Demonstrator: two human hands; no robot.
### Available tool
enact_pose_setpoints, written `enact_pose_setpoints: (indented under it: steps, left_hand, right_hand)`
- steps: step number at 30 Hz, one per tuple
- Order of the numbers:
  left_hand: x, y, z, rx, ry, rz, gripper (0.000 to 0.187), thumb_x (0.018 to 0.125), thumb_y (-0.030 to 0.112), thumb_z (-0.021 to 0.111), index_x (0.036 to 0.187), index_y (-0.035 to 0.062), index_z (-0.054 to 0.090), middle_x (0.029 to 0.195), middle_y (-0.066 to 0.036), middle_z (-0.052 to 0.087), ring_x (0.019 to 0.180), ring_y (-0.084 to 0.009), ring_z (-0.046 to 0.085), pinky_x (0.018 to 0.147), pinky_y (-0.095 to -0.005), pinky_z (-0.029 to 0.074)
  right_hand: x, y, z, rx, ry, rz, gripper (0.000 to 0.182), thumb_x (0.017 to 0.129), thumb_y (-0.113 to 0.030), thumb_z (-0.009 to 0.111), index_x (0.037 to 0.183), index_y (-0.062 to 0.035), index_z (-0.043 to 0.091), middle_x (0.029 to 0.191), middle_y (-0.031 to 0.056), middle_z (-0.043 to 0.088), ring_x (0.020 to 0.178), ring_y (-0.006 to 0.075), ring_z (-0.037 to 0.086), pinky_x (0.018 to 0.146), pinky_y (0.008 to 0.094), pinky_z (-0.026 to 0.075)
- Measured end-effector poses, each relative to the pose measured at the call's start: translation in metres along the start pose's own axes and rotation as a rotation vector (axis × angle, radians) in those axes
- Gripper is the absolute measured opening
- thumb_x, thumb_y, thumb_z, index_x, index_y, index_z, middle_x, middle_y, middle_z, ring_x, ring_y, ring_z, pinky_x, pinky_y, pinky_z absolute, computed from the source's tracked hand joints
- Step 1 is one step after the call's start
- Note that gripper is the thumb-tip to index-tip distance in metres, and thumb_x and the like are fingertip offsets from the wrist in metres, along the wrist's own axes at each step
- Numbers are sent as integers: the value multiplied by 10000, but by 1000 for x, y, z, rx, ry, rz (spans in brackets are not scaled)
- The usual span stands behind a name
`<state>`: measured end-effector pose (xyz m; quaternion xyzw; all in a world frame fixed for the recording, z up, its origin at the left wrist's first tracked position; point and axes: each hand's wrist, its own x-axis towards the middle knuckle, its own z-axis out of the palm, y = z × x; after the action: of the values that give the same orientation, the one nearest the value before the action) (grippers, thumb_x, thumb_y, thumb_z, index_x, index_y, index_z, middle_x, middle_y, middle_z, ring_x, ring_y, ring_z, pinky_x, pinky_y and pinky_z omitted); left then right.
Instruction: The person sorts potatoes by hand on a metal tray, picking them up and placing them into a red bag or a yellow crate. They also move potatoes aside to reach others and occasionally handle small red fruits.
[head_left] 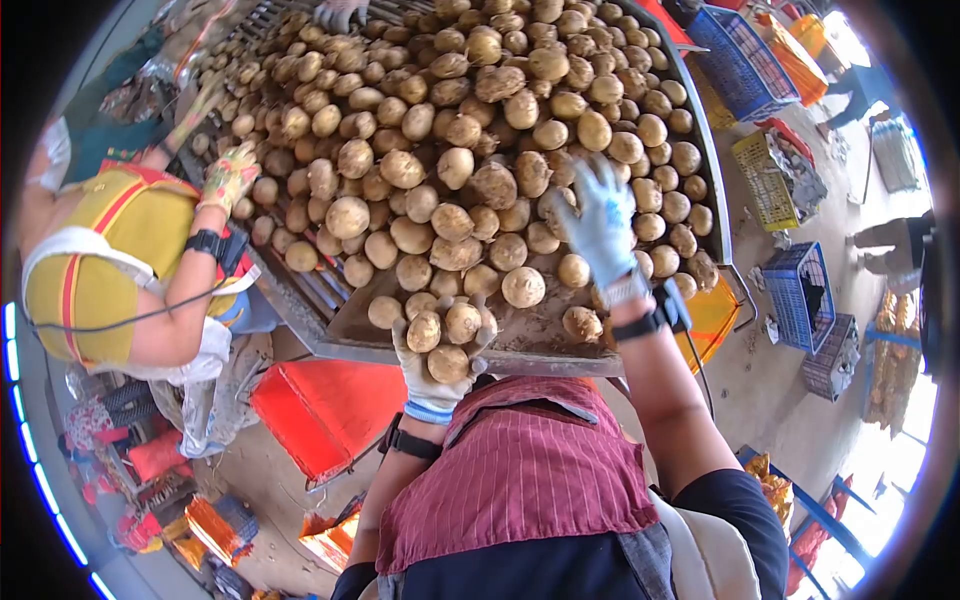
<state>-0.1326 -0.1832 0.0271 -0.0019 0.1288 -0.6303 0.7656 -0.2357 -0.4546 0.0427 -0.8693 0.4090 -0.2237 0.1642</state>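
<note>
A large heap of round, soil-brown tubers that look like potatoes (455, 168) covers a metal sorting table (365, 325). My left hand (437, 385), in a white glove with a blue cuff, is palm up at the near edge. Its fingers curl round several of the tubers (448, 362). Over the right part of the heap, my right hand (600, 222) reaches forward in a pale blue-white glove. Its fingers are spread, with nothing held. Below it, a loose tuber (582, 323) lies on the soiled metal near the front edge.
At the left, a co-worker in a yellow apron (105, 255) has a gloved hand (230, 175) at the heap. Another gloved hand (340, 12) shows at the far edge. A red bin (325, 410) stands below the table; blue crates (800, 295) stand at the right.
</note>
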Motion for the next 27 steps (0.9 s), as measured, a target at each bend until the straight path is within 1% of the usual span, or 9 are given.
enact_pose_setpoints:
  steps: [4,8,12,15,17,20,23,26,27]
  left_hand:
    - [-1,7,11,124,-33,88,696,878,657,538,1344,140,532,1508,-162,355,1171,-407,565,783,-483,583]
    - [-20,21,1,96,-22,230,709,837,691,577,1279,138,562,1432,-158,428,1049,-358,592,703,-455,578]
    - [-95,69,6,186,183,512,672,817,685,603,1169,112,605,1386,-166,500,923,-342,608,594,-399,546]
    - [-196,125,1,340,278,799,600,838,655,589,1085,111,640,1252,-199,604,895,-334,621,637,-409,560]
    - [-238,149,16,111,675,1222,547,852,629,590,1012,107,629,1221,-177,616,880,-300,630,689,-404,559]
    - [-340,192,-66,757,923,1365,448,873,564,606,879,117,592,1045,-112,660,846,-245,631,713,-358,539]
    - [-330,166,-65,326,1315,1397,390,941,491,559,786,134,545,781,-36,611,756,-204,604,716,-346,512]
    - [-445,229,-275,-2,734,642,270,987,345,531,833,127,567,771,-27,600,735,-197,602,703,-339,501]
    - [-414,235,-260,484,58,712,306,954,418,539,1029,125,588,1048,-69,644,942,-196,621,833,-373,525]
  right_hand:
    - [-18,22,36,-51,12,25,562,929,-440,572,1373,-100,519,1352,178,549,1346,433,397,1063,691,202]
    - [-100,4,10,-28,-201,-215,581,764,-184,731,1312,-111,550,1393,217,474,1337,441,390,1080,570,326]
    - [-138,10,1,-136,-255,-214,530,711,-167,735,1214,-117,575,1463,171,410,1398,437,291,1063,646,278]
    - [-129,13,6,-216,-174,-133,442,764,-196,694,1158,-24,588,1526,218,326,1382,484,278,1109,562,286]
    - [-125,37,19,-230,-136,-192,477,803,-210,689,1179,61,578,1539,224,305,1368,480,307,1119,529,300]
    - [-127,34,17,-300,-202,-178,487,812,-204,691,1199,67,571,1553,214,285,1378,439,322,1122,497,309]
    - [-131,20,12,-292,-220,-177,476,767,-164,713,1164,53,567,1571,203,255,1384,432,320,1129,484,306]
    - [-137,8,13,-316,-206,-279,434,769,-174,712,1130,33,591,1529,225,321,1342,451,365,1090,515,345]
    - [-131,-7,4,-355,-187,-324,416,776,-192,712,1115,29,613,1493,239,378,1300,465,414,1059,540,373]
